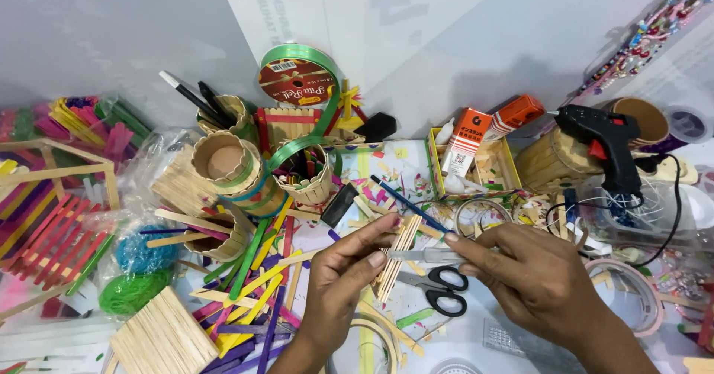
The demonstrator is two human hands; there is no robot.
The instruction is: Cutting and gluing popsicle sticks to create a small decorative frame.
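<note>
A clear glue stick (425,255) is held level between both hands above the cluttered bench (476,344), over the scissors (439,285) and beside a small panel of wooden sticks (398,255). It is pinched at one end by the left hand (346,273) and at the other by the right hand (532,277), fingers closed on it. The stick seems readied for handling; a steady grip is called for, with the glue gun (606,147) well apart.

Bright, even overhead light floods the cluttered bench (476,344); soft shadows fall on the back wall (111,39), and edges bend slightly.
</note>
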